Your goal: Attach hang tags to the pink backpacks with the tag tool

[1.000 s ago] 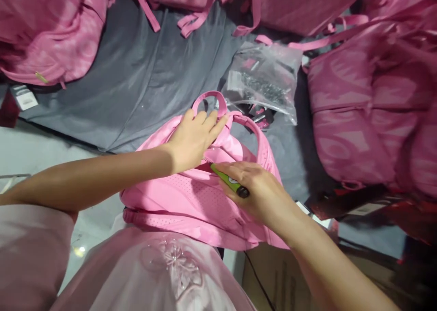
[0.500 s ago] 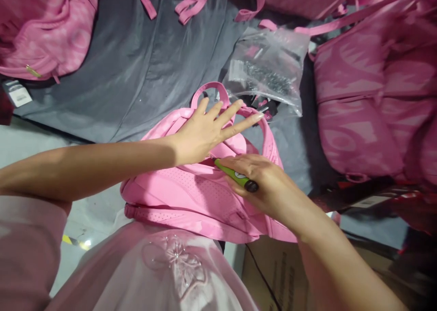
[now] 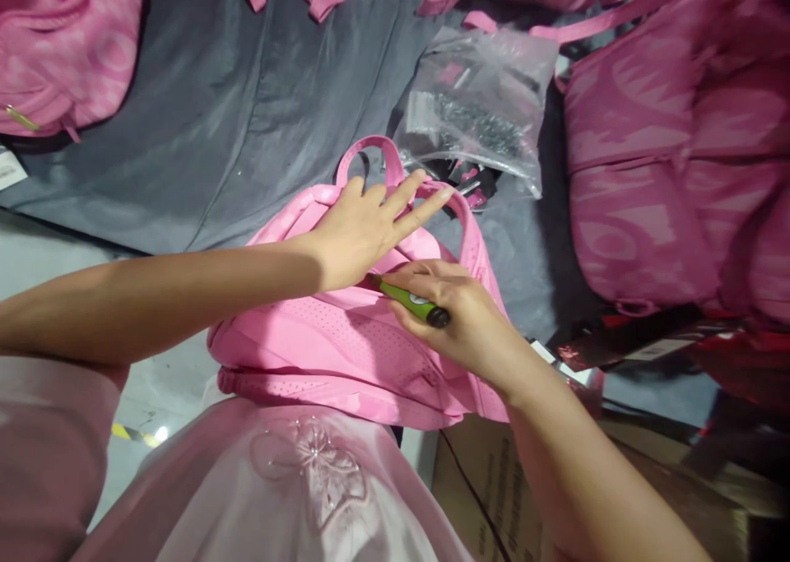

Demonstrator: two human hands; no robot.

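Note:
A pink backpack [image 3: 346, 340] with a perforated panel lies against my front at the edge of the dark cloth. Spread across its upper part is my left hand [image 3: 361, 229], palm down and fingers apart, pressing on the fabric near the top loop handle [image 3: 370, 146]. My right hand [image 3: 448, 315] is closed around a slim green tool with a black end cap [image 3: 411, 300]. The dark tip of that tool points left into a fold or opening of the backpack beside my left hand. What the tip touches is hidden.
Past the backpack lies a clear plastic bag [image 3: 475, 109] of small dark parts, with black and pink pieces [image 3: 472, 183] by it. More pink backpacks [image 3: 635, 192] stand right, with another backpack [image 3: 80, 52] at left. A cardboard box [image 3: 487, 488] is below right, under the table's edge.
The view has shifted slightly. My right hand and the green tool have moved a little left with the backpack. My left hand stays spread, its fingers slightly closer together.

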